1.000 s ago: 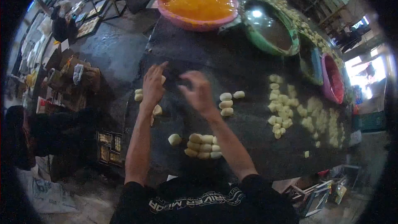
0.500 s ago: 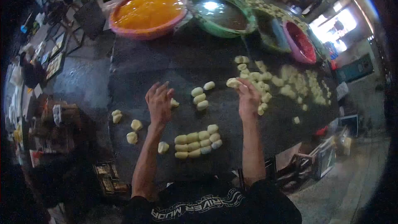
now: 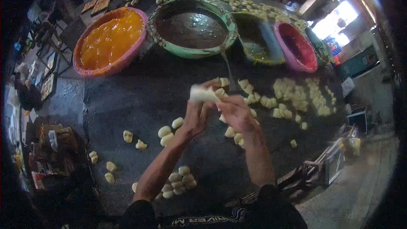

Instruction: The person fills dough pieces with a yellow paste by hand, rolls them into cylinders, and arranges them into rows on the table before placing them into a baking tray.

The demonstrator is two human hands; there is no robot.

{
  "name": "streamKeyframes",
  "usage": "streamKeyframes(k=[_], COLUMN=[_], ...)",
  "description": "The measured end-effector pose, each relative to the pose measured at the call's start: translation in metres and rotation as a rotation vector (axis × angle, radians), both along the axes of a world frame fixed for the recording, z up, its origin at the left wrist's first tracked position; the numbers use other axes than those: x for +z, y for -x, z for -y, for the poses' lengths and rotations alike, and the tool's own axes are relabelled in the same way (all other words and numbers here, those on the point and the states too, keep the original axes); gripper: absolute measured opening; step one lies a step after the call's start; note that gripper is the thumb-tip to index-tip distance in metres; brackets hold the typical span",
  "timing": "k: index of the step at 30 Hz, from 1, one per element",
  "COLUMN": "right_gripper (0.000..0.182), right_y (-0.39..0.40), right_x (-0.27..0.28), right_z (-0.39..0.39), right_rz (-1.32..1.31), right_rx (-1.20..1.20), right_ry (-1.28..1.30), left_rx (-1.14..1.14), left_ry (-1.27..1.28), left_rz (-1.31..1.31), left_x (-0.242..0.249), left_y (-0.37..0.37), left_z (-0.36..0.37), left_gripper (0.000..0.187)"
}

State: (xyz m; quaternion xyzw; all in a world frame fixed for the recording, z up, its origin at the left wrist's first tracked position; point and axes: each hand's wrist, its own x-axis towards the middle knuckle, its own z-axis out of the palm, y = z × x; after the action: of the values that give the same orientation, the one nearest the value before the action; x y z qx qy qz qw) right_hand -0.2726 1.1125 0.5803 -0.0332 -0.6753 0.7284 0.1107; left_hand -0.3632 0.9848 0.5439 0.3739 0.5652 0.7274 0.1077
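Observation:
Both my hands are raised over the dark table, close together around a pale piece of dough, which is smeared by motion. My left hand is closed on it from the left. My right hand grips its right end with the fingertips. More dough pieces lie on the table just behind and under my right hand. To the left of my left hand is a small group of smooth, rounded dough pieces. Below my left forearm sit rows of dough rolls, partly hidden by the arm.
Along the far side stand a pink basin of orange filling, a green basin of dark brown filling and a pink-rimmed basin with red contents. Many dough lumps spread to the right. A few rough lumps lie left.
My hands were apart and have come together on the dough that my right hand held. The view has shifted, so the basins appear further left and the rows of rolls lower.

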Motion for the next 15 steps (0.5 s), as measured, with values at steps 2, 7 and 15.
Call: streamKeyframes(k=[2,7,15], right_gripper=[0.026,0.059,0.056], right_y=[0.054,0.159,0.116], right_x=[-0.004,-0.017,-0.020], right_z=[-0.075,-0.241,-0.264], right_rz=[-0.022,0.726,0.473], right_rx=[-0.200,-0.587,-0.358], right_ry=[-0.657,-1.084,-0.226], left_rx=[0.161,0.126,0.029], left_ry=[0.312,0.396,0.453], left_rz=[0.067,-0.090,0.180], left_x=[-0.006,-0.019,0.022], left_y=[0.002,0.003,-0.008], left_z=[-0.014,-0.005,0.004], left_gripper=[0.033,0.019,0.023])
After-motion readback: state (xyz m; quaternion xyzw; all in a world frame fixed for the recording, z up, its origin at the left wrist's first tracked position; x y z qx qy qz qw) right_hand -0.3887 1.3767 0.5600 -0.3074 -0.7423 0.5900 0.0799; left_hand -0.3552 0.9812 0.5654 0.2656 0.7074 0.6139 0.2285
